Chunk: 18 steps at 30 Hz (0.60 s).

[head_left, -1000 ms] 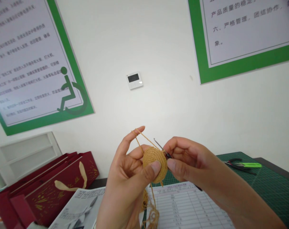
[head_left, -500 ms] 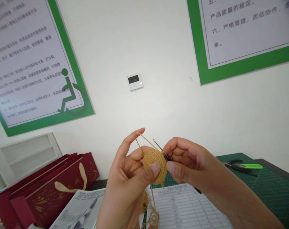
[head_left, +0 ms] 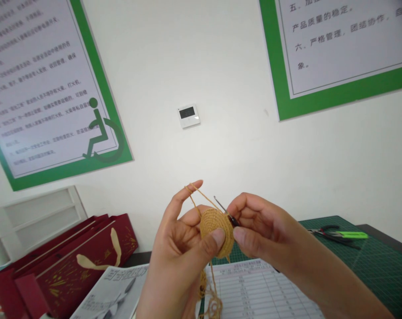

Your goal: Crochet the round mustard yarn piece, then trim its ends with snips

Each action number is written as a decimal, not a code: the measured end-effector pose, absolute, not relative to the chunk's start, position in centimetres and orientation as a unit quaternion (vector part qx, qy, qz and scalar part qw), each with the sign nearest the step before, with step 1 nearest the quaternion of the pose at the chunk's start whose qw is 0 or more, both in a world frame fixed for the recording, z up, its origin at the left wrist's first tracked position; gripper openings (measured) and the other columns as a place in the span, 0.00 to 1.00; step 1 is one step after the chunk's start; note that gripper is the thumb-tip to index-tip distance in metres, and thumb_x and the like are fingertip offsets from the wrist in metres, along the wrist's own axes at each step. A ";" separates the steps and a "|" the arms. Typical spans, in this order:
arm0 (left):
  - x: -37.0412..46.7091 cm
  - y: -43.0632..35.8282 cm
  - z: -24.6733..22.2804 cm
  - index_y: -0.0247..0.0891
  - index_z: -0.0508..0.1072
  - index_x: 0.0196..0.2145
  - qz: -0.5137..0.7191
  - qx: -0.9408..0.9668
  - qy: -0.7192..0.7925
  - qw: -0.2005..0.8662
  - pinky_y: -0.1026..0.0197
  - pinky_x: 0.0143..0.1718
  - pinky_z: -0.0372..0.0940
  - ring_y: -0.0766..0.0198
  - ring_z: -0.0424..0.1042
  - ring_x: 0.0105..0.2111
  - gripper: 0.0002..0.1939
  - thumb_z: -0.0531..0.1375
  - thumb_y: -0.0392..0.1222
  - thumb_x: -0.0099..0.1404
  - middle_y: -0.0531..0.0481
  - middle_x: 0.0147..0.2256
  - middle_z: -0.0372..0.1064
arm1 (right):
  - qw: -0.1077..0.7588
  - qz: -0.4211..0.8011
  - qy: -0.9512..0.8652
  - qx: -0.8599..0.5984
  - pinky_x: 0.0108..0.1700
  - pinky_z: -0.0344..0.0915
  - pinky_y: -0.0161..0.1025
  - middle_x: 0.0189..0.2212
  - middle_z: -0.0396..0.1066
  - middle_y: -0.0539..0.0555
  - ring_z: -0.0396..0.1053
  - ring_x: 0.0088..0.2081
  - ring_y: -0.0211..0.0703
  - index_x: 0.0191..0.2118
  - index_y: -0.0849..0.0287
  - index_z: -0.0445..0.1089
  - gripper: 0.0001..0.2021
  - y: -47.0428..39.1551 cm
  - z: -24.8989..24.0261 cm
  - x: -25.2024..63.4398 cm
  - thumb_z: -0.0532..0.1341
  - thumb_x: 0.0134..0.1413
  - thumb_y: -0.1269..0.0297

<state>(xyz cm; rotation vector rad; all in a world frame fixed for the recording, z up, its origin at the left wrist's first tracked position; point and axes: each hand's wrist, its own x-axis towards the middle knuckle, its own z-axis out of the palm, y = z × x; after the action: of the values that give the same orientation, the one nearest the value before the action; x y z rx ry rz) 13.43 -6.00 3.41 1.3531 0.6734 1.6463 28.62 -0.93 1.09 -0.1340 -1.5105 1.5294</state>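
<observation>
My left hand (head_left: 184, 248) pinches a round, tan crochet piece (head_left: 214, 226) between its thumb and fingers. Its index finger is raised, with tan yarn (head_left: 204, 193) looped round it and running down to the top of the piece. In my right hand (head_left: 260, 221) is a crochet hook (head_left: 223, 206), gripped by its dark handle between thumb and fingers. The thin metal tip points up and left, beside the yarn strand and above the piece's right edge. Below, loose tan yarn (head_left: 214, 303) hangs and lies over the papers, partly hidden by my left hand.
Printed sheets (head_left: 254, 288) lie on a green cutting mat (head_left: 373, 274). Dark-handled pliers (head_left: 334, 232) and a bright green object (head_left: 353, 235) rest at the right. Dark red gift bags (head_left: 78, 266) stand at the left. A wall with posters and a white panel (head_left: 188, 116) rises behind.
The whole view has shifted slightly, so things sit a little lower and to the right. Both hands keep nearly the same pose on the crochet piece and hook.
</observation>
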 end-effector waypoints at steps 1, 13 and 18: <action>13.4 -6.0 3.4 0.46 0.62 0.64 0.664 0.543 0.274 0.435 0.64 0.33 0.65 0.65 0.69 0.30 0.39 0.69 0.30 0.59 0.50 0.31 0.73 | 0.477 0.623 -0.618 -0.051 0.34 0.59 0.30 0.31 0.68 0.45 0.63 0.32 0.30 0.40 0.56 0.67 0.14 -0.9 1.0 28.6 0.69 0.57 0.56; 13.1 -5.7 3.2 0.44 0.63 0.64 0.670 0.536 0.261 0.443 0.66 0.31 0.66 0.66 0.70 0.28 0.38 0.69 0.28 0.58 0.50 0.30 0.73 | 0.475 0.626 -0.616 -0.059 0.32 0.57 0.30 0.30 0.67 0.45 0.62 0.31 0.31 0.38 0.56 0.66 0.14 -0.7 0.8 28.4 0.70 0.56 0.57; 13.2 -5.7 3.2 0.44 0.63 0.63 0.669 0.533 0.266 0.445 0.65 0.31 0.65 0.66 0.70 0.28 0.38 0.68 0.28 0.58 0.50 0.30 0.73 | 0.474 0.621 -0.621 -0.056 0.33 0.58 0.31 0.31 0.67 0.45 0.63 0.32 0.32 0.39 0.56 0.65 0.13 -0.7 0.8 28.3 0.69 0.57 0.59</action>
<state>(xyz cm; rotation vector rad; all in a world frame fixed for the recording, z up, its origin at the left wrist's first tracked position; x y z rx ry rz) 13.17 -5.68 3.18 1.3204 0.6597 1.6569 28.33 -0.75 0.81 -0.1367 -1.5191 1.5196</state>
